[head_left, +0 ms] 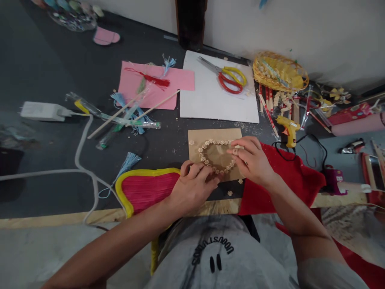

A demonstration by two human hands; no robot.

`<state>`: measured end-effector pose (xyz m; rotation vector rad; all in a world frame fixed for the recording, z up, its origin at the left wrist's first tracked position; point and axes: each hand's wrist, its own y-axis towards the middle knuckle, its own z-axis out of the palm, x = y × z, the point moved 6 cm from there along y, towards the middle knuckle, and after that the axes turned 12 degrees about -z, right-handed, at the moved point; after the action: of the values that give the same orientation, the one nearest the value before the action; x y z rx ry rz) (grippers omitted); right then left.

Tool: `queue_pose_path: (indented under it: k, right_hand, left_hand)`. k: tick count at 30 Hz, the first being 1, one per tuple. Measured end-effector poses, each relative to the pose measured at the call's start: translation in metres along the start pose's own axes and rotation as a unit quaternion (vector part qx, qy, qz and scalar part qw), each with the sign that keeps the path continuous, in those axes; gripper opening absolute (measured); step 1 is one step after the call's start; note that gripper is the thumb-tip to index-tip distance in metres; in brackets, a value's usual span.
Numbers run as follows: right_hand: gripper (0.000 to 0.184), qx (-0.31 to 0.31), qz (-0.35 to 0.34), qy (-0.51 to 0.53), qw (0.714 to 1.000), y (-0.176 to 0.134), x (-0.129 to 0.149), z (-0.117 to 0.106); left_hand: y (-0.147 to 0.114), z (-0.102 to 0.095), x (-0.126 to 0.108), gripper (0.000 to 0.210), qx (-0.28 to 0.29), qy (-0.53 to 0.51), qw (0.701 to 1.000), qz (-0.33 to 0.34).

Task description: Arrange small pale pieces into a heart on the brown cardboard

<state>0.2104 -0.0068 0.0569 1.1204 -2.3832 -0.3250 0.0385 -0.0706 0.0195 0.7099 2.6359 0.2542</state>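
Observation:
A flat square of brown cardboard lies before me. On it a heart-like ring of small beige flower-shaped pieces surrounds a bare middle. My left hand has its fingers curled down over the card's near left side, against the ring's lower edge; the fingertips are partly hidden. At the ring's right side, my right hand pinches a small beige flower piece between thumb and fingers. A loose flower piece sits at the card's left, and another flower piece lies on the dark table below it.
Red-and-yellow scissors lie on a white board. To the right are a yellow glue gun, a wicker basket and red felt. Pink sheets, tassels and a white cable spread leftward. A yellow-edged chair stands close by.

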Motion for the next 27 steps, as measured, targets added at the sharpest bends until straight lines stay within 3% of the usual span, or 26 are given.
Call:
queue_pose_path:
  k: [5,10,15,27]
  right_hand:
    - [0.02,-0.045,0.063,0.012,0.997,-0.041,0.003,-0.002]
    - [0.019,-0.074,0.077,0.015,0.994,-0.063,0.011,0.005]
    - [0.017,-0.111,0.083,0.015,0.99,-0.072,0.009,0.006]
    - [0.019,-0.121,0.093,0.032,0.988,-0.075,0.005,0.011]
  left_hand:
    - [0.002,-0.001,-0.001,0.023,0.001,0.025,1.0,0.012]
    - [0.001,0.001,0.001,0.03,0.0,0.039,0.999,0.011]
    - [-0.001,0.003,0.003,0.032,0.017,0.041,0.999,0.013]
    - [0.001,0.0,0.002,0.03,0.033,0.025,0.999,0.007]
